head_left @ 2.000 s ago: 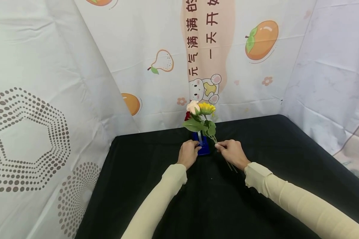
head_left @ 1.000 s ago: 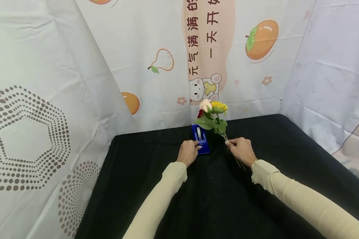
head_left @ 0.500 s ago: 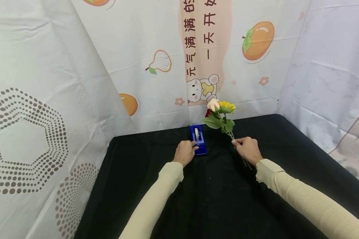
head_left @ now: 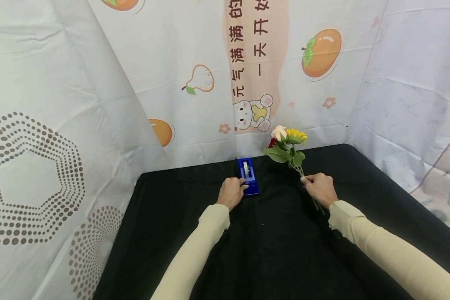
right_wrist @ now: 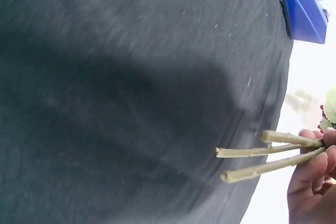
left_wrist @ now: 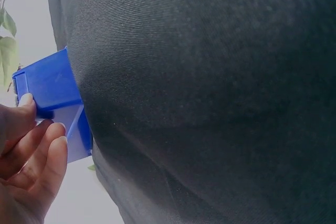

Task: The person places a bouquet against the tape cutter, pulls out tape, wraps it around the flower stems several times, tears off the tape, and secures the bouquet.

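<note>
A blue tape dispenser (head_left: 250, 187) with a roll of tape in it lies toward the back of the table. My left hand (head_left: 231, 192) grips its near end; in the left wrist view the thumb (left_wrist: 25, 103) lies on its edge and the fingers curl against its side. To the right, my right hand (head_left: 320, 188) pinches a small bunch of flowers (head_left: 281, 155) by the stems, tilted to the left. Pink, yellow and dark red blooms show above green leaves. Below the fingers, three bare stem ends (right_wrist: 252, 171) stick out in the right wrist view.
Black cloth (head_left: 270, 250) covers the table under both arms. A white printed curtain (head_left: 195, 137) hangs right behind the far edge, and more curtains rise at the left (head_left: 108, 108) and right (head_left: 408, 100).
My right hand has carried the flowers to the right, away from the dispenser. My left hand stays on the dispenser. The head view has shifted slightly.
</note>
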A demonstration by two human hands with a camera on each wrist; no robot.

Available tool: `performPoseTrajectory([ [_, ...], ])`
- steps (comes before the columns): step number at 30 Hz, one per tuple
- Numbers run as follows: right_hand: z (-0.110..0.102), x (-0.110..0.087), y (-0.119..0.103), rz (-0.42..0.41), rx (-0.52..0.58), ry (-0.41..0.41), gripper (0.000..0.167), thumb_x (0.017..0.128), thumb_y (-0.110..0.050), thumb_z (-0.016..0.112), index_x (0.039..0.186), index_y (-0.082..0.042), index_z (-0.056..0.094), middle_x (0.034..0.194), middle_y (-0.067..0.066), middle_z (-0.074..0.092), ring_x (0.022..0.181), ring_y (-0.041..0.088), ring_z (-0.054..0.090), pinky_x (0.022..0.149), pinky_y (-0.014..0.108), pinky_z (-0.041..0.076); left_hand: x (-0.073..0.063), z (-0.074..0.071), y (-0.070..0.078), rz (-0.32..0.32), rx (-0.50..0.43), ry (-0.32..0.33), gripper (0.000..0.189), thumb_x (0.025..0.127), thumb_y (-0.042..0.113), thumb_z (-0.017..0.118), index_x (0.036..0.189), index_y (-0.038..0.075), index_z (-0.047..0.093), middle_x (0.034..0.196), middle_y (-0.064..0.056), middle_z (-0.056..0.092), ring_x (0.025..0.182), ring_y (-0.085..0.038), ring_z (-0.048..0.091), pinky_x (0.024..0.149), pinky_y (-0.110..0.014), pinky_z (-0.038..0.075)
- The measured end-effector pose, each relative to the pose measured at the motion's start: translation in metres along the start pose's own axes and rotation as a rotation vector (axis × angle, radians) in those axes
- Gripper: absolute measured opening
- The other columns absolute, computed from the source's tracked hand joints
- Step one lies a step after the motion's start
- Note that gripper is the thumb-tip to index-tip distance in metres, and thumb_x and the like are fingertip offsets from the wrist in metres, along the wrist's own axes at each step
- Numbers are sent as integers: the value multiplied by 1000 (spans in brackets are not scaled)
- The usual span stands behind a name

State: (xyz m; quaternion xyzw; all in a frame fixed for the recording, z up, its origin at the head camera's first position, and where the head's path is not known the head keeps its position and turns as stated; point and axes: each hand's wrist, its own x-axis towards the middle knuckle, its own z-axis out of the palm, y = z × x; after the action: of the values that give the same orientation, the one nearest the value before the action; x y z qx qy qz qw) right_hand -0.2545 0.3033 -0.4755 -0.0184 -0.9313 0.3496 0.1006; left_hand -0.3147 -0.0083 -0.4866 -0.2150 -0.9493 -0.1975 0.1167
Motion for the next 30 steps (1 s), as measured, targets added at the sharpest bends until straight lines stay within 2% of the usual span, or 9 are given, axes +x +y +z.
performPoseTrajectory([
  [8, -7, -2, 12, 16, -27, -2, 38, 105, -23, 57, 125, 8, 70, 103, 22, 75, 75, 22, 68, 64, 36, 48, 0, 1, -1, 0, 9, -3, 23, 102, 27, 67, 115, 13, 79, 105, -4, 77, 84, -13, 71, 70, -27, 56],
  [13, -15, -1, 22, 41, -41, 11, 38, 105, -23, 57, 123, 7, 71, 98, 20, 76, 67, 22, 62, 67, 39, 47, 2, 2, -1, 8, 27, 2, 23, 101, 28, 68, 114, 13, 80, 105, -3, 77, 83, -13, 71, 71, -28, 57],
  [19, -22, -2, 36, 60, -64, 14, 38, 104, -24, 57, 122, 6, 72, 94, 19, 75, 71, 26, 61, 70, 42, 47, 2, 2, -1, 10, 43, 5, 23, 101, 28, 68, 113, 14, 80, 103, -3, 77, 82, -14, 71, 71, -30, 57],
  [27, -26, -2, 51, 72, -82, 5, 35, 96, -14, 57, 120, 6, 73, 114, 28, 71, 78, 31, 61, 67, 40, 47, 1, 2, -1, 13, 25, 22, 21, 101, 27, 68, 111, 14, 80, 98, -3, 76, 76, -11, 67, 68, -29, 55],
  [28, -26, -2, 52, 75, -83, 2, 35, 96, -14, 58, 120, 6, 72, 113, 28, 71, 76, 30, 60, 66, 40, 46, 0, 2, -1, 14, 26, 23, 21, 101, 27, 69, 111, 14, 80, 99, -3, 76, 77, -11, 68, 68, -29, 56],
  [30, -27, -3, 52, 78, -82, -9, 35, 98, -16, 58, 121, 8, 72, 101, 25, 74, 72, 28, 59, 65, 39, 46, 0, 1, -1, 15, 28, 23, 21, 101, 28, 69, 112, 14, 80, 99, -3, 76, 77, -11, 68, 68, -29, 56],
])
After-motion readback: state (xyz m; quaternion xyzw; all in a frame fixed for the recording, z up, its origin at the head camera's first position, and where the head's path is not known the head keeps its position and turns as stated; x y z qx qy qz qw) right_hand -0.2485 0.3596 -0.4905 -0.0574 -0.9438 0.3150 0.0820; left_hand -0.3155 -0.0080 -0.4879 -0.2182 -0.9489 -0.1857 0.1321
